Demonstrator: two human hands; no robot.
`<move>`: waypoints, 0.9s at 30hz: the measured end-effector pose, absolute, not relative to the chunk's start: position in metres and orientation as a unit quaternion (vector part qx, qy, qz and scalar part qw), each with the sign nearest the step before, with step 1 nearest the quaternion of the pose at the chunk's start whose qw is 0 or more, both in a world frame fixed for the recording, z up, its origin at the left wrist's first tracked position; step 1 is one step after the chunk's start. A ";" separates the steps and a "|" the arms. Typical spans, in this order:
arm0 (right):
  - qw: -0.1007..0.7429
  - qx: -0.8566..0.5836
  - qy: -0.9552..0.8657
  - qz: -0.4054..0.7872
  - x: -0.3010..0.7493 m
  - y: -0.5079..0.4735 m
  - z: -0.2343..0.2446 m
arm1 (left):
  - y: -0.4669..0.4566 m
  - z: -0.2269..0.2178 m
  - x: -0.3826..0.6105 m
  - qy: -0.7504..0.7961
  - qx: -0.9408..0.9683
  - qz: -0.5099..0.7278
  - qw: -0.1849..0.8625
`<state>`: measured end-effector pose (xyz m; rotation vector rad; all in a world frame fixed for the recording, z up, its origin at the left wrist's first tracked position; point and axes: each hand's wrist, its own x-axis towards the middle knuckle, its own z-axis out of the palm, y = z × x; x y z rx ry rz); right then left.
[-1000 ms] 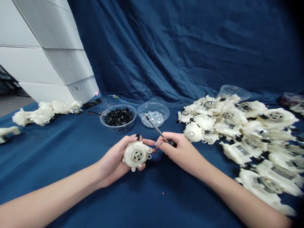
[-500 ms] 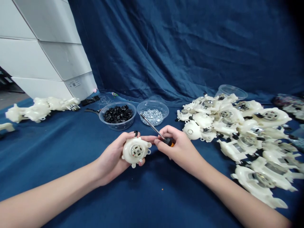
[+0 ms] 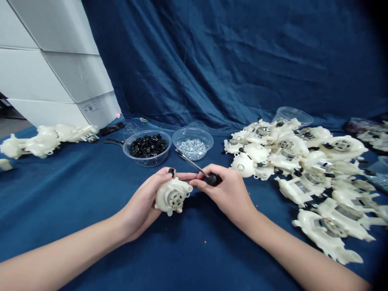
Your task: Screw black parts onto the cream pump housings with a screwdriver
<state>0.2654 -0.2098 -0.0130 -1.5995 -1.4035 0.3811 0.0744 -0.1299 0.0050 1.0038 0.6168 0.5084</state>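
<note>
My left hand (image 3: 144, 201) is closed around a round cream plastic housing (image 3: 171, 196) with a metal centre, held just above the blue cloth. A small black part (image 3: 171, 172) sits at the tip of one of its fingers. My right hand (image 3: 226, 190) grips a screwdriver (image 3: 197, 166) by its dark handle. The thin shaft points up and left towards the bowl of screws. Fingertips of both hands meet beside the housing's upper right edge.
A clear bowl of small black parts (image 3: 147, 147) and a clear bowl of silver screws (image 3: 192, 144) stand behind the hands. A big heap of cream housings (image 3: 306, 165) fills the right. More housings (image 3: 45, 139) lie at the left, by white boxes (image 3: 51, 60).
The hands stay together in the middle. The housing has tilted a little in my left hand, and the screwdriver shaft has dropped lower. The view has drifted slightly.
</note>
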 end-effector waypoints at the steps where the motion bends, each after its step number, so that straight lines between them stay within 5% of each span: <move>1: 0.473 -0.654 -0.562 0.180 0.267 -0.209 -0.011 | -0.131 0.006 0.075 0.285 0.473 0.238 0.799; 12: 0.556 -0.538 -0.577 0.259 0.261 -0.224 0.012 | -0.138 0.005 0.070 0.246 0.476 0.189 0.823; 27: 0.587 -0.475 -0.632 0.176 0.252 -0.224 0.005 | -0.135 -0.002 0.072 0.276 0.495 0.202 0.799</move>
